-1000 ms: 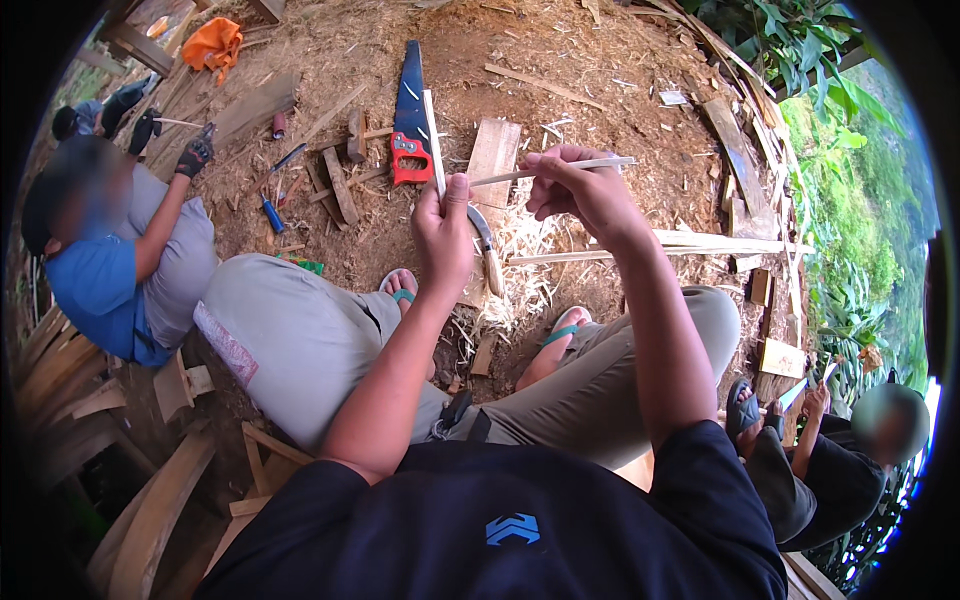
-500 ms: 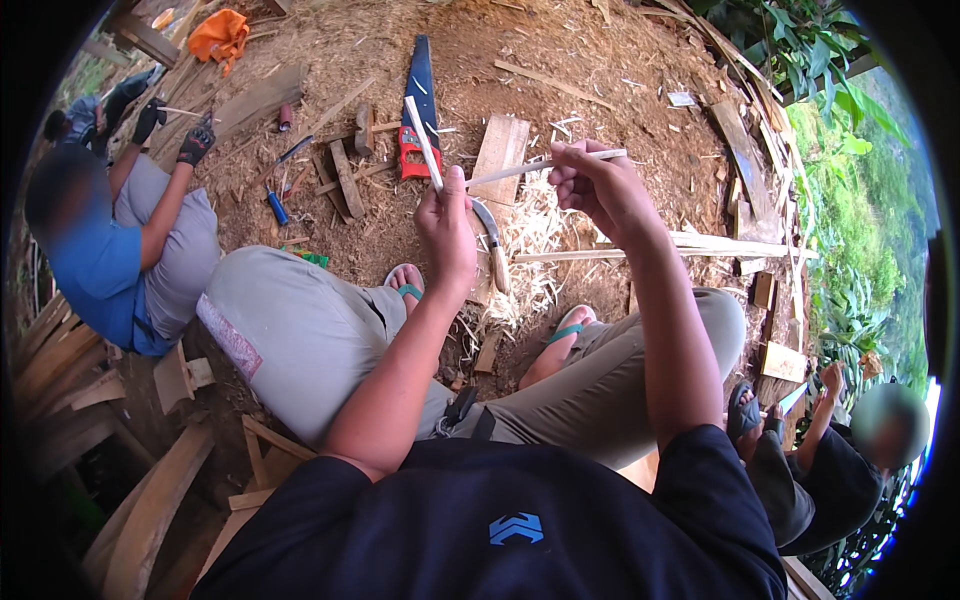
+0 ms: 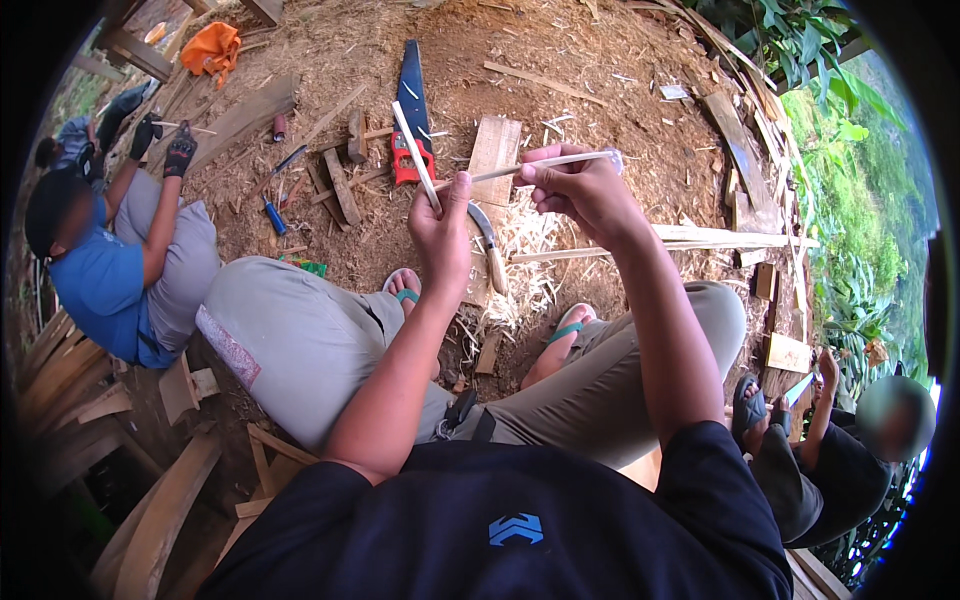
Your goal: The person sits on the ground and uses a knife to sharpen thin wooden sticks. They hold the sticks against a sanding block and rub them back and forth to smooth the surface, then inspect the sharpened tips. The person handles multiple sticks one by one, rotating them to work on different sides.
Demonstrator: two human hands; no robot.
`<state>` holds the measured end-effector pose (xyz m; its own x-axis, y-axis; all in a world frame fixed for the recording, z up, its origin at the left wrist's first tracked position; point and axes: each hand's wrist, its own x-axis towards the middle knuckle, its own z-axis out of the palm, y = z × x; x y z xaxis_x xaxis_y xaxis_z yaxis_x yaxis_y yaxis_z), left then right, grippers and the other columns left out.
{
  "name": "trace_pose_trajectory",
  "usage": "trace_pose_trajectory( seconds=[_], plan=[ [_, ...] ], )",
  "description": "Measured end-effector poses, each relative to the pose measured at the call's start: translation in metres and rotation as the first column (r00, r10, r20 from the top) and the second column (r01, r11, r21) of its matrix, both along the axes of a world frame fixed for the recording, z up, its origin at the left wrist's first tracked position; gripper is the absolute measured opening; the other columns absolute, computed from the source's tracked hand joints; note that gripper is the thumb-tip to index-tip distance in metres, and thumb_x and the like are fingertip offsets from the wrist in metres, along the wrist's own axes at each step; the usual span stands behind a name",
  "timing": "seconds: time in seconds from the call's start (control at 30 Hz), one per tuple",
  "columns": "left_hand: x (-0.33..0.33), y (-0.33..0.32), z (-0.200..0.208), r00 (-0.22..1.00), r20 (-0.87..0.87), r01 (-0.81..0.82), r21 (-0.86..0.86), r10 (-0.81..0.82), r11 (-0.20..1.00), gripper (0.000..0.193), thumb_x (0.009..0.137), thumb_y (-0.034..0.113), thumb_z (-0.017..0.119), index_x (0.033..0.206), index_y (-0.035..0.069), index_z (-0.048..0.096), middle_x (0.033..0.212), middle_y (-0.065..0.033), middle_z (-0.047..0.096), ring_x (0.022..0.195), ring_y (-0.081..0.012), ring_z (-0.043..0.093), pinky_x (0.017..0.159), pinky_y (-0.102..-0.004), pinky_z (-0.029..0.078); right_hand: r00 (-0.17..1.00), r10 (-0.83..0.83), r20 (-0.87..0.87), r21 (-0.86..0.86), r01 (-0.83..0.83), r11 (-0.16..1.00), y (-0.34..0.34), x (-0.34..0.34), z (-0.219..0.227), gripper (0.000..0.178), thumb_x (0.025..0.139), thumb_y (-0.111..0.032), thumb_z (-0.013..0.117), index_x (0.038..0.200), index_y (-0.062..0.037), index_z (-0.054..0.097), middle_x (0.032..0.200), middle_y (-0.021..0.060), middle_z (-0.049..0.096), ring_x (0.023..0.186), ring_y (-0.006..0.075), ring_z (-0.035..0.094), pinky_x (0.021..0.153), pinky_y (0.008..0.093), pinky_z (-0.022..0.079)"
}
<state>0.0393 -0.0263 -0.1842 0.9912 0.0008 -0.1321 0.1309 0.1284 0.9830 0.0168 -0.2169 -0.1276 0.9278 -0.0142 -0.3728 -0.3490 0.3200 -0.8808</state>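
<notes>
I sit on the ground with knees apart. My left hand (image 3: pixel 445 228) grips a thin pale bamboo strip (image 3: pixel 413 152) that sticks up and to the left. My right hand (image 3: pixel 578 187) pinches a second thin strip (image 3: pixel 500 172) that runs sideways toward my left hand. Below my hands a curved knife with a wooden handle (image 3: pixel 489 248) lies on a heap of pale shavings (image 3: pixel 530 255), between my sandalled feet.
A hand saw with a red handle (image 3: pixel 410 110) and a flat wooden board (image 3: pixel 495 148) lie on the dirt ahead. A person in a blue shirt (image 3: pixel 110 270) sits at the left with gloved hands. Another seated person (image 3: pixel 850 450) is at the lower right. Wood scraps lie all around.
My left hand has tilted its strip further to the left and upright. My right hand has stayed near the same spot with its strip.
</notes>
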Motion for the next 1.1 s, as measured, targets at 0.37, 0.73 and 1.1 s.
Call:
trace_pose_trajectory(
  seconds=[0.37, 0.73, 1.1],
  plan=[
    [0.002, 0.000, -0.002, 0.997, 0.061, -0.039, -0.062, 0.043, 0.997, 0.017, 0.102, 0.026, 0.057, 0.099, 0.009, 0.055, 0.063, 0.0101, 0.035, 0.049, -0.0001, 0.028, 0.043, -0.0220, 0.019, 1.000, 0.028, -0.014, 0.133, -0.026, 0.991, -0.003, 0.003, 0.006, 0.034, 0.102, -0.022, 0.057, 0.122, 0.0050, 0.062, 0.098, 0.0127, 0.073, 0.071, 0.0131, 0.066, 0.069, 0.0267, 0.057],
    [-0.003, -0.001, 0.016, 0.998, -0.035, -0.068, -0.253, 0.061, 0.965, 0.017, 0.103, 0.025, 0.050, 0.095, 0.011, 0.053, 0.061, 0.0100, 0.028, 0.049, -0.0008, 0.023, 0.044, -0.0226, 0.016, 1.000, 0.014, 0.019, 0.256, -0.018, 0.966, -0.007, 0.005, 0.007, 0.048, 0.103, -0.028, 0.035, 0.120, 0.0087, 0.061, 0.097, 0.0195, 0.071, 0.070, 0.0206, 0.065, 0.071, 0.0334, 0.056],
    [-0.005, 0.000, 0.012, 0.988, 0.144, 0.048, 0.034, -0.052, 0.998, 0.026, 0.094, 0.028, 0.073, 0.092, 0.005, 0.062, 0.065, 0.0109, 0.035, 0.057, -0.0010, 0.028, 0.049, -0.0228, 0.022, 0.997, -0.053, 0.048, 0.134, 0.047, 0.990, 0.007, 0.001, 0.003, 0.013, 0.095, -0.008, 0.064, 0.089, -0.0062, 0.053, 0.079, 0.0111, 0.066, 0.064, 0.0165, 0.065, 0.059, 0.0280, 0.054]
  ],
)
